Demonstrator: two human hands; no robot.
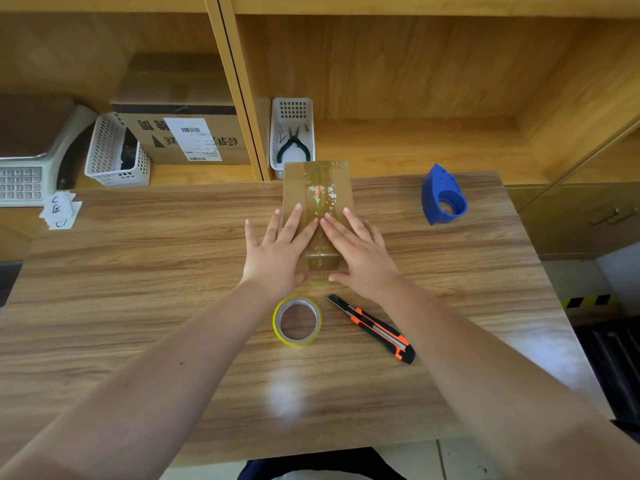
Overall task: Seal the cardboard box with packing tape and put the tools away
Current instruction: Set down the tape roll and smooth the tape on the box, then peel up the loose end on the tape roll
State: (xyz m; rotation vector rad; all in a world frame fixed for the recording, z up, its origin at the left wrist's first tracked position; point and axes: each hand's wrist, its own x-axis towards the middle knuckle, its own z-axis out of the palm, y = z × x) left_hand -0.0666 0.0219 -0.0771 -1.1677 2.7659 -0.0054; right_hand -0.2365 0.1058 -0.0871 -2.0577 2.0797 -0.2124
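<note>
The left hand and right hand are lying flat, fingers spread, on the box (already taped); nearer than the box are lying the tape roll and knife

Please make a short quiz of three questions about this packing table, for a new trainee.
1. True or false: both hands lie flat on the cardboard box.
2. Which tool lies nearest the tape roll? A) blue tape dispenser B) utility knife C) pliers
3. Where are the pliers?

Key:
1. True: the left hand and the right hand press open on the box top.
2. B
3. In the white basket behind the box.
</note>
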